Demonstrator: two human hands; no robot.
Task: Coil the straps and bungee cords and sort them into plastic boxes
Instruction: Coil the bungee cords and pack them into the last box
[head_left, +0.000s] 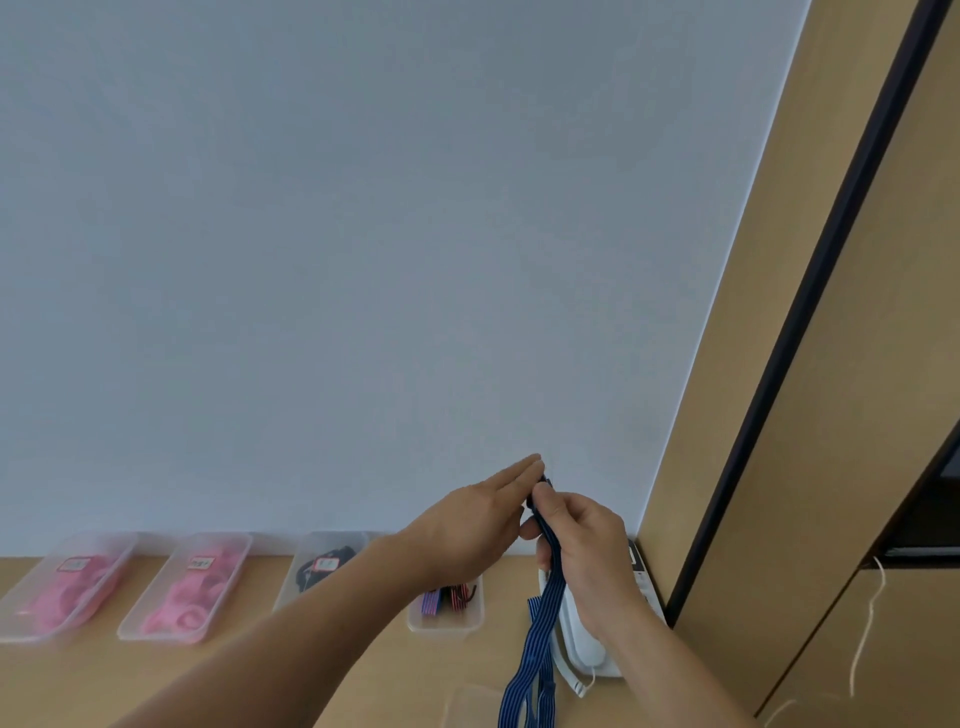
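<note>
A blue striped flat bungee cord (540, 629) hangs doubled from my raised hands down past the bottom edge of the view. My right hand (582, 551) grips its upper part, with fingers curled round the band. My left hand (483, 519) is beside it with straight fingers against the cord's dark top end. Along the wall stand clear plastic boxes: two with pink coils (67, 587) (189, 587), one with dark straps (322, 566), and one with striped bungee cords (449, 603) partly hidden behind my left forearm.
A white telephone (587, 644) with a curly cord sits on the wooden desk (291, 670) at the right, behind the hanging cord. A clear lid or box (472, 706) lies at the bottom edge. A wooden cabinet side (737, 467) rises at the right; a pale wall fills the upper view.
</note>
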